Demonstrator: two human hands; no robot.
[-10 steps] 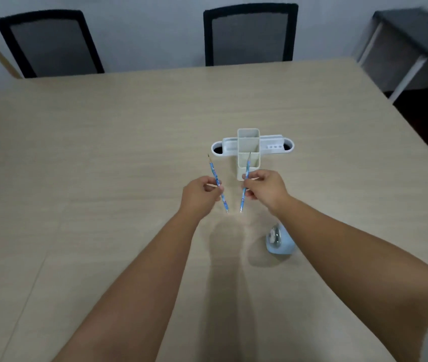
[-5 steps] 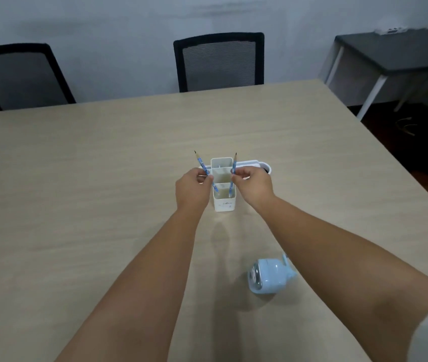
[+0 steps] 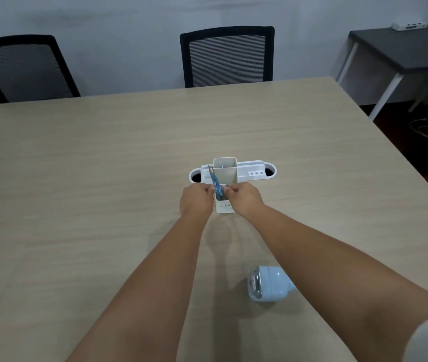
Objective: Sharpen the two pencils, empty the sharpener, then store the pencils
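Two blue pencils stand side by side in the front compartment of the white pencil holder, tips up and leaning left. My left hand is at the holder's left side with its fingertips pinched against the pencils. My right hand is at the holder's right side with curled fingers close to the pencils; contact there is unclear. The light blue sharpener lies on its side on the table, near my right forearm.
Two black mesh chairs stand at the table's far edge. A dark side table is at the back right, with cables on the floor beside it. The holder's low side tray has round openings at both ends.
Both hands moved forward and down to the holder. The two pencils, held apart before, now stand together with their lower ends inside the front compartment. The view tilted up slightly.
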